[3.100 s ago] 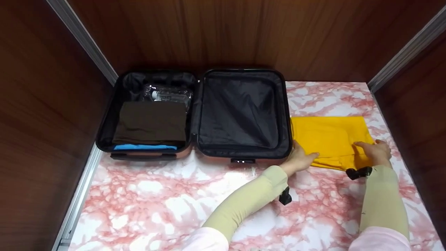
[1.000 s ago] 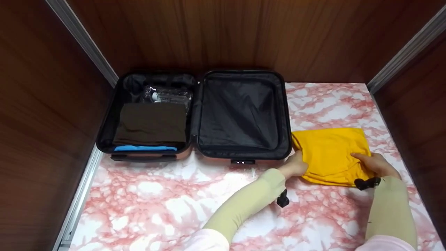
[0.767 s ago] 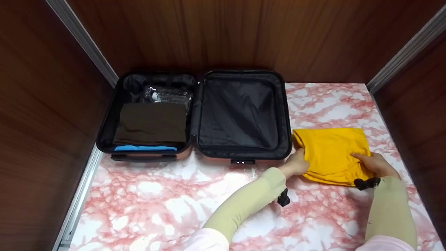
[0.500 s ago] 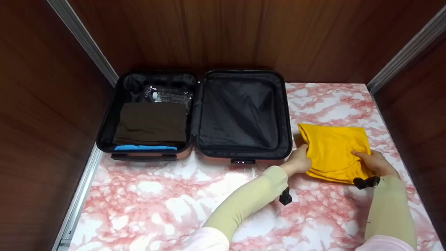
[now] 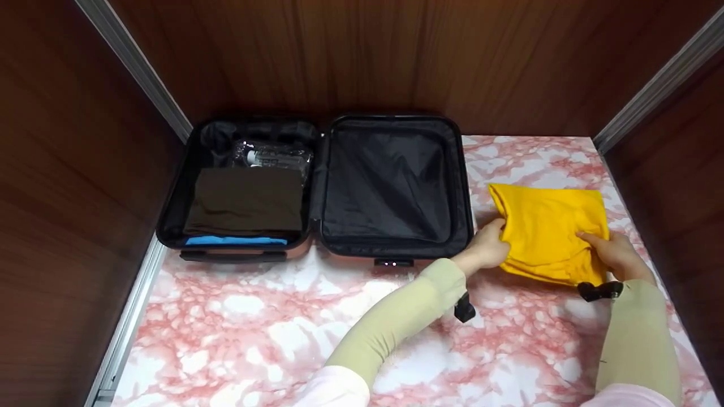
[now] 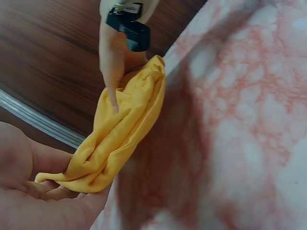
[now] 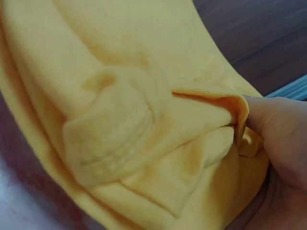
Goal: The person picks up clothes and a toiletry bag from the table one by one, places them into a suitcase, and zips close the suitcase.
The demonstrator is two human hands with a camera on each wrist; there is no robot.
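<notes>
A folded yellow shirt [image 5: 553, 234] is held between both hands to the right of the suitcase. The left hand [image 5: 487, 249] grips its left side, thumb above and fingers underneath, close to the suitcase's right corner. On the opposite side, the right hand [image 5: 616, 255] pinches the cloth with its thumb on top. In the left wrist view the shirt [image 6: 125, 132] hangs in layered folds above its shadow on the tabletop. The right wrist view shows a stitched hem in the cloth [image 7: 144, 62] and the right hand [image 7: 288, 139] gripping the edge; its fingertips are hidden beneath.
An open suitcase [image 5: 390, 181] lies at the back. Its left half holds folded dark brown cloth [image 5: 249, 198], a blue cloth [image 5: 236, 241] beneath, and a clear plastic pack with a white-capped item [image 5: 277, 157]. Wooden walls [image 5: 362, 56] enclose the marbled red-and-white table [image 5: 271, 339].
The shirt was first pulled nearer the person, its left side drawn in narrower by the left hand. It has since been lifted and moved away from the person, with both hands holding it.
</notes>
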